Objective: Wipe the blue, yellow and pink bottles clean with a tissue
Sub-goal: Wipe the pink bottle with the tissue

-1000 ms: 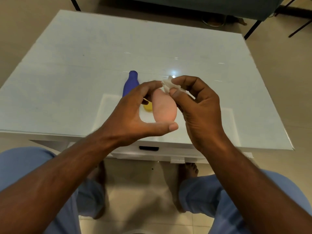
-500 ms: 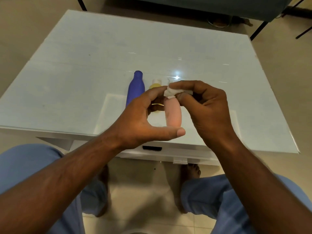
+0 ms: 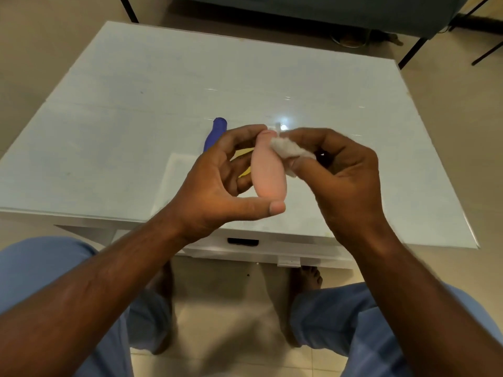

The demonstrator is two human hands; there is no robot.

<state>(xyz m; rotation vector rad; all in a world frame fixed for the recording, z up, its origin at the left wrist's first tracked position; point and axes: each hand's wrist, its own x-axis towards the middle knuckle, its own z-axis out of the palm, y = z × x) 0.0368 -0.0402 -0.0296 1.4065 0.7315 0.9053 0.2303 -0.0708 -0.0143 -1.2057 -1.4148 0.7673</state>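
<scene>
Knees: my two blue trouser legs (image 3: 362, 317) fill the bottom of the head view, bare feet on the tiled floor between them.
Left hand (image 3: 217, 183): I read it as holding the pink bottle (image 3: 268, 170); thumb stretched under the base, fingers curled behind the neck end. Bottle is lifted clear of the table, neck pointing away from me.
Right hand (image 3: 345, 180): thumb and fingers pinch a crumpled white tissue (image 3: 288, 152) and press it against the upper right side of the pink bottle, near the shoulder.
Table (image 3: 136, 131): white, glossy top, a drawer slot in its near edge; one bright lamp reflection beyond the hands.
Yellow bottle (image 3: 245, 171): only slivers show through the gaps in my left fingers; lies on the table behind the pink one. Cannot tell its full pose.
Blue bottle (image 3: 215, 133): lies on the table, just left of the yellow, cap end away from me, lower part hidden by my left hand.
Progress (judgement): pink bottle is mid-wipe. Blue and yellow are set down side by side; whether they are already wiped, I cannot tell from this view.
Left to do: finish the pink body and base, set it down; then any bottle not yet wiped.
</scene>
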